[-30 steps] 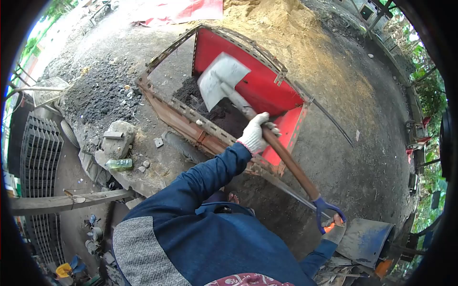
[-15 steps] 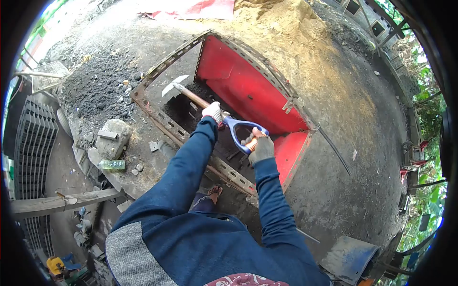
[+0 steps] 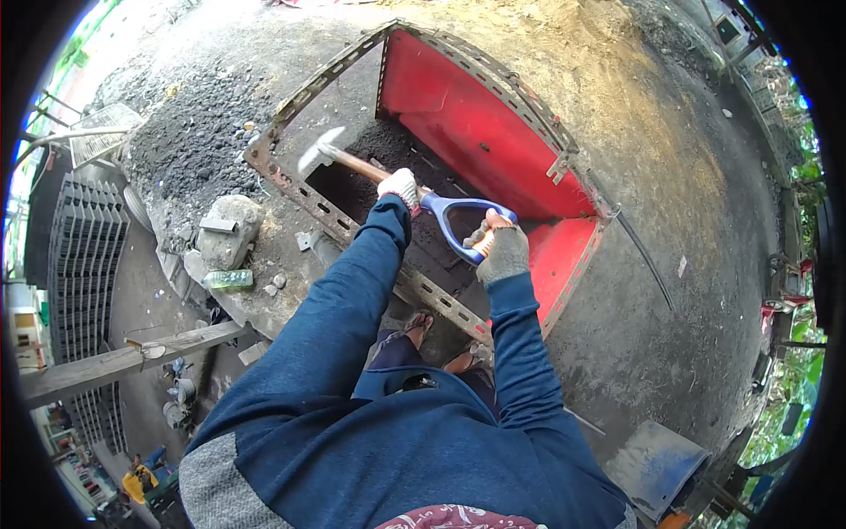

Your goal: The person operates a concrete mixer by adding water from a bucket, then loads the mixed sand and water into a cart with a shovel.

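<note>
Dirt yard, red box [image 3: 458, 115] | left hand [image 3: 401, 187] clenched on shovel [image 3: 359, 167] shaft, right hand [image 3: 504, 253] round D-handle | keep blade low.

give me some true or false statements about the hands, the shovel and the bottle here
1. The left hand grips the shovel by its shaft. True.
2. The right hand holds the shovel's blue end handle. True.
3. The shovel's blade is lifted high over a sand heap. False: it is down at the dark fill inside the red box.
4. The plastic bottle stands upright on top of the rock. False: it lies on its side beside the rock.
5. Both hands are bare. False: each wears a glove.
</note>
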`<state>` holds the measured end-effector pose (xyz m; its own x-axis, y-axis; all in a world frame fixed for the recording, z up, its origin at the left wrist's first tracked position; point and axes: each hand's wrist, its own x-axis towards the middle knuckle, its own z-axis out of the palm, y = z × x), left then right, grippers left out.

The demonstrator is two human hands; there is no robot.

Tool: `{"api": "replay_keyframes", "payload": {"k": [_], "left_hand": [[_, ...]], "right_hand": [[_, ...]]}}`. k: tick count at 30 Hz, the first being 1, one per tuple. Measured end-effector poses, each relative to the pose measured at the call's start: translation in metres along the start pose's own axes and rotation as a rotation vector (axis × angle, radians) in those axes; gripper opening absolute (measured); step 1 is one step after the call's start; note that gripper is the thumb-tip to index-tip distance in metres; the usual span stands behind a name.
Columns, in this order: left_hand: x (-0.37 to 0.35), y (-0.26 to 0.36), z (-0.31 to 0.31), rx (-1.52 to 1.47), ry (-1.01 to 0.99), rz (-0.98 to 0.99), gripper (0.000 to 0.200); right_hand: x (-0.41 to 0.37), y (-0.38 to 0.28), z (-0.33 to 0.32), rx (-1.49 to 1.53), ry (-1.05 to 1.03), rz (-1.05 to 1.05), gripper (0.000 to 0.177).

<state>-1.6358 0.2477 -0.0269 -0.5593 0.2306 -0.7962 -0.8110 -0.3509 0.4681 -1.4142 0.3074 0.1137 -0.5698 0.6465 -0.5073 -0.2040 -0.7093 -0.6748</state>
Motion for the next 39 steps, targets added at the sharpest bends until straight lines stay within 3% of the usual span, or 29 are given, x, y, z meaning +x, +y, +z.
{"api": "replay_keyframes", "payload": {"k": [3, 5, 7, 9, 12, 15, 19, 20, 25, 28, 32, 34, 35, 36, 39], "left_hand": [[-0.027, -0.021, 0.003, -0.006, -0.120, -0.089, 0.027], [-0.043, -0.037, 0.016, 0.012, -0.180, 0.002, 0.030], [-0.053, -0.058, 0.039, -0.035, -0.120, -0.096, 0.032], [-0.106, -0.071, 0.057, -0.003, -0.159, -0.138, 0.034], [-0.141, -0.112, 0.071, -0.064, -0.186, -0.136, 0.036], [-0.162, -0.136, 0.080, 0.002, -0.206, -0.113, 0.035], [-0.157, -0.156, 0.085, 0.042, -0.211, -0.093, 0.031], [-0.148, -0.163, 0.083, 0.042, -0.205, -0.078, 0.032], [-0.150, -0.192, 0.058, 0.214, -0.216, -0.114, 0.035], [-0.133, -0.203, 0.057, 0.251, -0.286, -0.054, 0.036], [-0.165, -0.181, 0.070, 0.147, -0.307, -0.220, 0.038], [-0.146, -0.208, 0.071, -0.069, -0.374, -0.290, 0.037], [-0.167, -0.206, 0.073, -0.189, -0.294, -0.333, 0.032], [-0.175, -0.205, 0.066, -0.234, -0.364, -0.347, 0.031], [-0.168, -0.227, 0.038, -0.305, -0.445, -0.355, 0.032]], "right_hand": [[-0.018, -0.024, -0.007, -0.001, -0.006, 0.006, 0.009], [-0.020, -0.048, -0.024, -0.030, 0.004, -0.048, 0.011], [-0.038, -0.082, -0.035, -0.201, -0.060, -0.103, 0.012], [-0.055, -0.109, -0.050, -0.181, -0.095, -0.199, 0.014], [-0.078, -0.133, -0.086, -0.158, 0.019, -0.185, 0.014], [-0.094, -0.138, -0.120, -0.206, 0.091, -0.182, 0.014], [-0.109, -0.127, -0.113, -0.188, 0.158, -0.280, 0.014], [-0.101, -0.119, -0.126, -0.245, 0.114, -0.287, 0.016], [-0.110, -0.098, -0.157, -0.273, 0.283, -0.282, 0.017], [-0.133, -0.112, -0.134, -0.384, 0.237, -0.352, 0.017], [-0.149, -0.140, -0.102, -0.351, 0.198, -0.388, 0.019], [-0.155, -0.151, -0.111, -0.458, 0.105, -0.414, 0.019], [-0.158, -0.157, -0.119, -0.511, 0.058, -0.431, 0.019], [-0.159, -0.161, -0.134, -0.604, -0.032, -0.433, 0.021], [-0.158, -0.162, -0.154, -1.150, -0.151, -0.777, 0.023]]}}
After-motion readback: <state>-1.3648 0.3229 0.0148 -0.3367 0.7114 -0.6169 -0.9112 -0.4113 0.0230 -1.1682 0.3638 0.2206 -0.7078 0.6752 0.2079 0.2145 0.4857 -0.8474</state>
